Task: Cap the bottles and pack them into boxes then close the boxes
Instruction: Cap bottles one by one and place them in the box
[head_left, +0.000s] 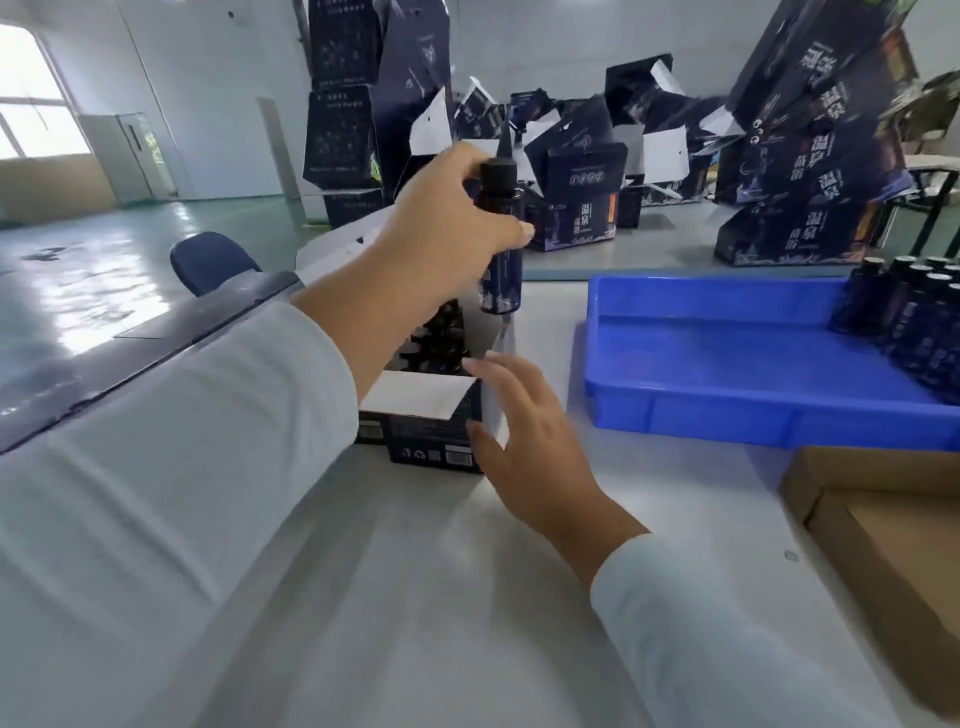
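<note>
My left hand (441, 234) grips a dark capped bottle (501, 254) upright, held above the open dark box (436, 431) in the middle of the table. Several capped bottles (436, 343) stand inside that box, partly hidden by my left forearm. My right hand (519, 421) rests with straight fingers against the box's right side and its white flap. More dark bottles (904, 306) stand together in the right end of a blue tray (727, 395).
Open dark printed boxes (576, 192) crowd the far side of the table, with tall stacks at the back left (343, 119) and right (810, 156). A brown cardboard carton (883, 545) lies at the right edge. A blue chair (213, 260) stands left of the table.
</note>
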